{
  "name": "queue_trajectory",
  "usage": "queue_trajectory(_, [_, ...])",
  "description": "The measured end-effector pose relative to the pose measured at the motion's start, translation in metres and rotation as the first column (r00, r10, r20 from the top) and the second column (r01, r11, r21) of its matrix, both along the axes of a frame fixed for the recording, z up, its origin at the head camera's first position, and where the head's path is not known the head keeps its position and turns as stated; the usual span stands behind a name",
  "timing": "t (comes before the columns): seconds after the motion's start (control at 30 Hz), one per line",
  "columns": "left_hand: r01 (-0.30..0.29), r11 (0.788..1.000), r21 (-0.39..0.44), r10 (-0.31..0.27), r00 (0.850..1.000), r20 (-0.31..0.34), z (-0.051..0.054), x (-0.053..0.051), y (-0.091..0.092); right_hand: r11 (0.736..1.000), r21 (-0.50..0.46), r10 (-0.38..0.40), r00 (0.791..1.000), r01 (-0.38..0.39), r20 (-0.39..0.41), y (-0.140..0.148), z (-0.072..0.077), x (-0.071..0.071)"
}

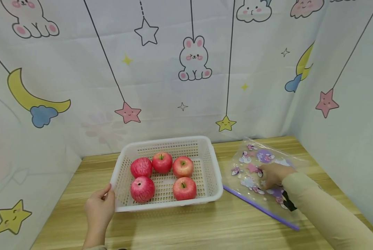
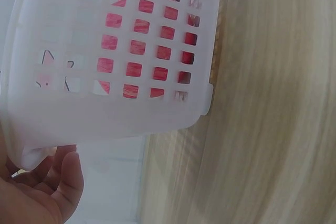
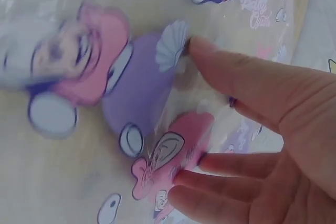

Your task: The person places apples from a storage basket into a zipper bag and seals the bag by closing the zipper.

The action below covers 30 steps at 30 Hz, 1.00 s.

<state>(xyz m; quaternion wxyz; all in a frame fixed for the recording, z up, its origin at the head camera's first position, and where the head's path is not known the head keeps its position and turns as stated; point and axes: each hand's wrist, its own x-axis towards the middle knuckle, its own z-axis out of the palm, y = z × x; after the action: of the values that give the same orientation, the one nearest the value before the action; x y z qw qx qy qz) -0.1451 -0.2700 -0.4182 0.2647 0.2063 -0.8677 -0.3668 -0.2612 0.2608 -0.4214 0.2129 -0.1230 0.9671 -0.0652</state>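
Observation:
A white perforated plastic basket (image 1: 216, 170) holds several red apples (image 1: 184, 188) and stands on the table. My left hand (image 1: 100, 207) grips its rim at the front left corner; in the left wrist view the left hand's fingers (image 2: 71, 182) curl at that rim. To the right lies a clear plastic bag (image 1: 247, 166) printed with cartoon figures, with a purple slider bar (image 1: 261, 208) along its near edge. My right hand (image 1: 275, 175) rests on the bag. The right wrist view shows the thumb and fingers (image 3: 210, 203) spread apart, their tips touching the printed plastic (image 3: 142, 87).
The wood-grain table (image 1: 173, 229) carries both the basket and the bag. A white cloth (image 1: 161, 86) with cartoon stars, moons and rabbits hangs behind the table and along both sides. A small black patch (image 1: 289, 201) shows beside the right sleeve.

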Motion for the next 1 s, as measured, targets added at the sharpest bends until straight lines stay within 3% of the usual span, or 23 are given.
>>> queue_trajectory(0.2, [0.005,1.000,0.010,-0.005,1.000,0.014,0.001,0.000,0.000,0.999,0.003,0.044,0.999,-0.043,-0.023,-0.002,-0.005,-0.001])
queue_trajectory(0.3, [0.007,1.000,0.020,-0.007,1.000,0.023,0.001,0.001,0.000,1.000,-0.024,-0.008,1.000,0.008,-0.006,-0.004,-0.007,0.001])
queue_trajectory(0.47, [0.004,1.000,0.017,-0.004,1.000,0.023,0.000,0.000,-0.001,0.998,-0.056,-0.025,1.000,0.026,0.011,-0.009,-0.003,0.004])
queue_trajectory(1.0, [0.023,0.999,0.040,-0.025,0.998,0.054,0.002,0.001,0.000,0.999,0.012,-0.031,0.989,0.033,-0.146,-0.016,-0.014,0.003])
